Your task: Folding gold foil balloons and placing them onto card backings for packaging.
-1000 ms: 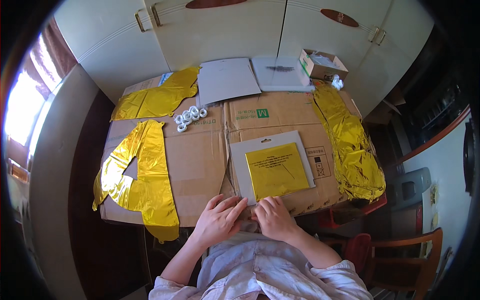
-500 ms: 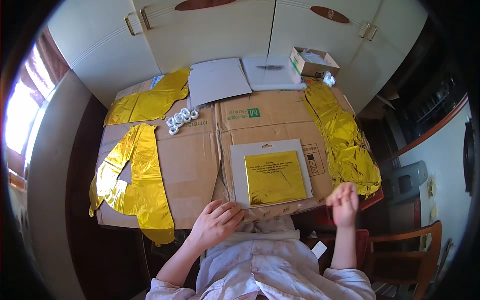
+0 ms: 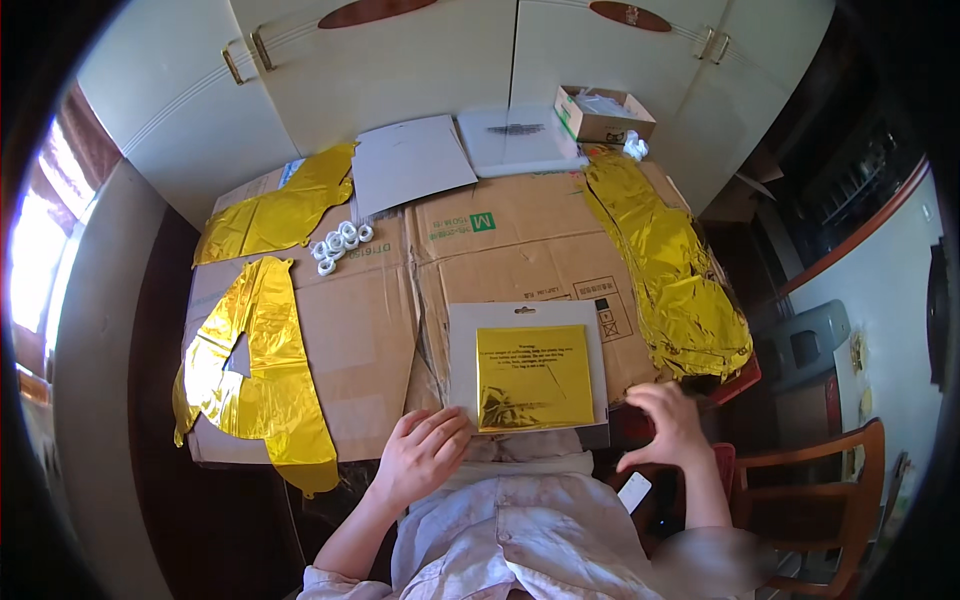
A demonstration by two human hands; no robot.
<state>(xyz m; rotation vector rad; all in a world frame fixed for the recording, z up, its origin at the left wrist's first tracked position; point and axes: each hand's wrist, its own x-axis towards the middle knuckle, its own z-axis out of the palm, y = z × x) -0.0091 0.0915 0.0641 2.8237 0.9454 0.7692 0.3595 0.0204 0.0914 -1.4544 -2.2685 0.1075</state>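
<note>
A flat grey card [image 3: 462, 345] with a hang hole lies near the table's front edge, its lower edge close to my clothes. On it sits a folded gold foil packet [image 3: 536, 375] with small dark print. My left hand [image 3: 425, 455] is at the card's lower left corner, fingers stretched out and fingertips touching its edge; its thumb is hidden. To the right of the card's lower right corner, my right hand [image 3: 670, 428] is raised with thumb and fingers apart, holding nothing.
Flattened brown cardboard [image 3: 345, 330] covers the table. Gold foil balloon shapes [image 3: 270, 360] lie left and right [image 3: 665, 270]. Several white ribbon rolls [image 3: 342, 240] sit left of centre. Behind are grey sheets [image 3: 415, 165] and a small open box [image 3: 605, 115]. A wooden chair [image 3: 815, 450] stands right.
The grey card with its foil packet has shifted toward me and turned straighter. My right hand has moved left toward the card and spread its fingers. The left hand stays at the card's corner.
</note>
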